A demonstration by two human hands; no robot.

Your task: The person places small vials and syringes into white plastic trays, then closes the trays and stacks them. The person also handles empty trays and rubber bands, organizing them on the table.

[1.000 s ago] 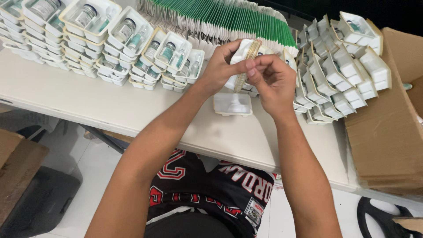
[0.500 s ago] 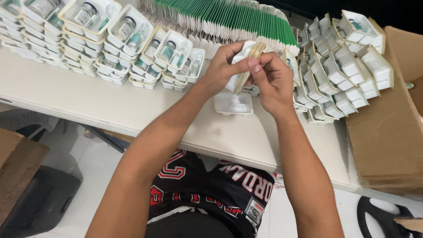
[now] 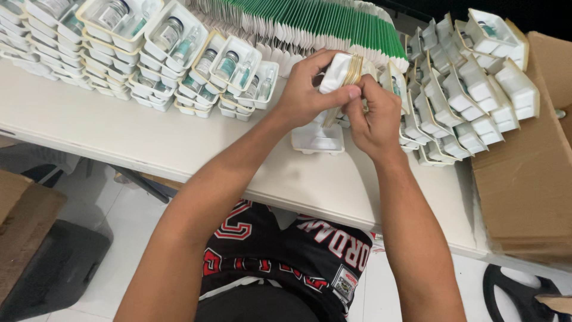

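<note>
Both hands working a white plastic tray above the white table (image 3: 119, 137), between stacked vial trays (image 3: 149, 53) and empty trays (image 3: 476, 83).
Left hand (image 3: 304, 95) fingers closed around tray (image 3: 336, 68); right hand (image 3: 375, 116) pinching its edge; mid-assembly, next move likely needs careful alignment.

White table (image 3: 149, 143), green-edged white cards (image 3: 310, 24) — brown cardboard (image 3: 524, 179), white trays (image 3: 232, 56)

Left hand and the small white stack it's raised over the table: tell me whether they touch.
Touching. The head view shows the left hand with its thumb pressed across the white stack, fingers wrapped behind it.
</note>
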